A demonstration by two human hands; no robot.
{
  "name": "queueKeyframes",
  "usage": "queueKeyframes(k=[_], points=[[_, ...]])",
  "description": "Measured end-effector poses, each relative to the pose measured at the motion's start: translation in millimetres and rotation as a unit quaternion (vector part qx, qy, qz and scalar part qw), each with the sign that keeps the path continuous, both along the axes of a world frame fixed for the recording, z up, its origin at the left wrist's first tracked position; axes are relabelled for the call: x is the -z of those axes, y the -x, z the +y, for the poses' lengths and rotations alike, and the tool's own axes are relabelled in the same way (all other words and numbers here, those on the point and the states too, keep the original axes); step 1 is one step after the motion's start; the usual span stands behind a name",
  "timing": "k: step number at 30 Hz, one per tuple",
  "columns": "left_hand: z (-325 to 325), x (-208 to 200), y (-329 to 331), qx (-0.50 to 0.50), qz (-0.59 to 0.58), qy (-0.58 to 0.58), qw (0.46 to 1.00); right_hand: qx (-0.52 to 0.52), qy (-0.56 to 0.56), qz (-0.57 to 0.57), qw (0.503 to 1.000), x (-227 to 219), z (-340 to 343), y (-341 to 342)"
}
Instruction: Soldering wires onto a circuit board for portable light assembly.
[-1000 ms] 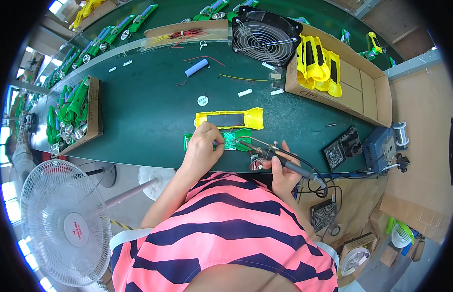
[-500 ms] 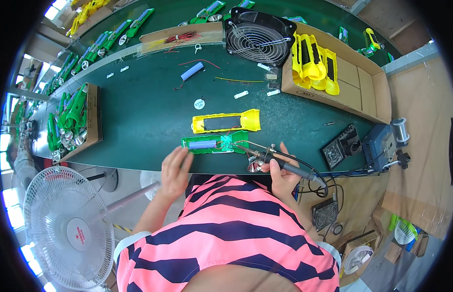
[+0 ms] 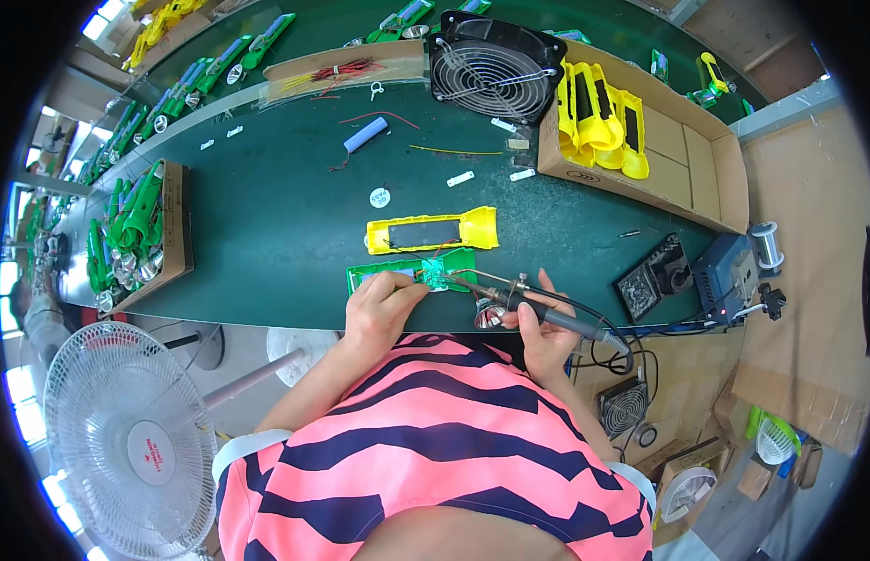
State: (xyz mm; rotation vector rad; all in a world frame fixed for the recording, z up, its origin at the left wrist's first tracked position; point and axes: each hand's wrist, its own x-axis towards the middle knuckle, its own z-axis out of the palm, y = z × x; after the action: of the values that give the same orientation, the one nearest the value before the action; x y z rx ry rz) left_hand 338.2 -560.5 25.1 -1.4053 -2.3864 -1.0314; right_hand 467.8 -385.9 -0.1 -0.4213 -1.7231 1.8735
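My right hand (image 3: 545, 344) grips a soldering iron (image 3: 556, 320) with a thin metal tube alongside its tip. That tip points left at a small green circuit board (image 3: 435, 269) in a green flashlight housing half (image 3: 465, 259). My left hand (image 3: 379, 309) lies over the housing's left part, thumb and fingertips pinched at the board's edge; anything between them is too small to make out. The hand partly covers a blue cell in the housing. A shiny reflector cup (image 3: 489, 313) sits below the iron's tip. Just beyond lies a yellow housing half (image 3: 478, 228) with a dark panel, wires running near it.
A loose blue cell (image 3: 366, 135), wires and white clips lie farther back. At the left is a carton (image 3: 178, 220) of green housings; at the right back, a carton (image 3: 678, 159) of yellow ones beside a black fan (image 3: 496, 75). A soldering station (image 3: 725, 280) stands right.
My left hand has moved right and up from the housing's left end to the circuit board, its fingers now pinched. My right hand and the iron have barely moved.
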Motion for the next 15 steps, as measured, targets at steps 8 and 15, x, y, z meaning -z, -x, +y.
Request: queueKeyframes(k=[8, 15], points=[[6.3, -4.6, -1.1, -0.007, 0.063, 0.082, 0.995, 0.026, 0.027, -0.024, 0.999, -4.6, -3.4, 6.8], [6.4, -7.6, 0.1, 0.004, 0.063, 0.117, 0.991, -0.008, -0.028, -0.013, 0.999, 5.1, -0.2, 5.8]])
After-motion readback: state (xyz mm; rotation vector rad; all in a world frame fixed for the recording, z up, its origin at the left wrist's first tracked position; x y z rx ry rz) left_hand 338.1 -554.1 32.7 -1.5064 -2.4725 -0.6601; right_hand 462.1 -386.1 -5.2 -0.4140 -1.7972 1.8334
